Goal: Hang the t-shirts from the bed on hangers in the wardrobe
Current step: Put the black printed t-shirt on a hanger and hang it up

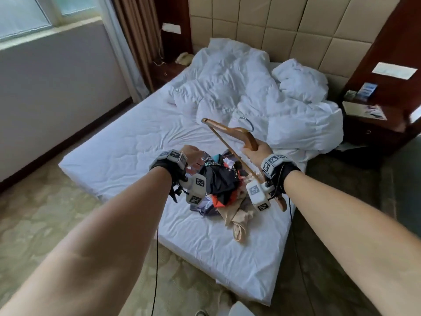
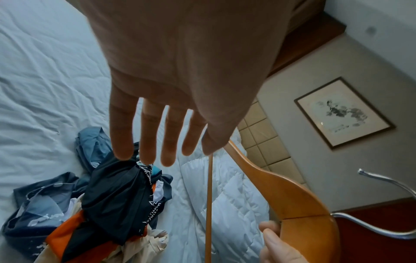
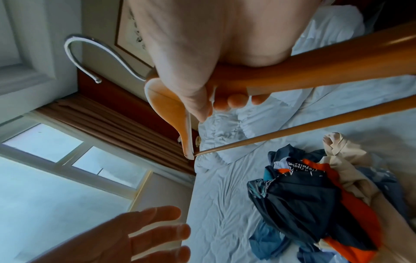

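A heap of t-shirts (image 1: 222, 183), black, orange, blue and beige, lies crumpled on the bed (image 1: 127, 144) near its right edge. My right hand (image 1: 252, 151) grips a wooden hanger (image 1: 227, 130) by its shoulder, holding it tilted above the heap with the metal hook (image 1: 247, 123) pointing away. In the right wrist view the fingers (image 3: 234, 103) curl round the hanger (image 3: 315, 71). My left hand (image 1: 194, 158) hovers just left of the heap, holding nothing. The left wrist view shows its fingers (image 2: 146, 142) straight and spread over the black shirt (image 2: 117, 201).
A rumpled white duvet (image 1: 250, 92) covers the head of the bed. Dark nightstands stand on both sides, the right one (image 1: 369, 124) with papers, the left one (image 1: 168, 71) with a phone. A window wall and curtain (image 1: 136, 42) run along the left. Patterned carpet surrounds the bed.
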A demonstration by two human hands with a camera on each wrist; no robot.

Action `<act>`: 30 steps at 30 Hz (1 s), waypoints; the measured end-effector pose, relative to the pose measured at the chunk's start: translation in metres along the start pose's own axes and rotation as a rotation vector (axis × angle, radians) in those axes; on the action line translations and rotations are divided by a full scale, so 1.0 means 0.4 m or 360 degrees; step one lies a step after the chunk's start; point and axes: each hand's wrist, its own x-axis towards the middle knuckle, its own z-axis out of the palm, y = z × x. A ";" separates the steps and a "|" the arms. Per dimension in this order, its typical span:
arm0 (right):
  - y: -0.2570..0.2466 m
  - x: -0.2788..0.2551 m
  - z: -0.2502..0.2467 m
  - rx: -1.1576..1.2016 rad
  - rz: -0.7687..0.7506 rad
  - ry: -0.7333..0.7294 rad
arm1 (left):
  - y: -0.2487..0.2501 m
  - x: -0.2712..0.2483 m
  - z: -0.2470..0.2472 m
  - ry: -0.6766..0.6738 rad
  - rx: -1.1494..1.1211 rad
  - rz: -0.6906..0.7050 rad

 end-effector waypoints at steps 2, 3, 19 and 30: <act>0.022 0.059 0.001 -0.0055 0.0058 -0.0011 | 0.015 0.075 0.018 -0.0107 0.0152 -0.0058; 0.035 0.090 0.000 -0.0070 0.0088 -0.0020 | 0.022 0.112 0.030 -0.0127 0.0192 -0.0064; 0.298 0.477 0.159 -0.0235 0.0597 -0.0267 | -0.068 0.648 0.212 -0.0273 0.0504 -0.0178; 0.411 0.580 0.284 -0.0209 0.0771 -0.0289 | -0.218 0.928 0.262 -0.0825 0.1045 -0.0346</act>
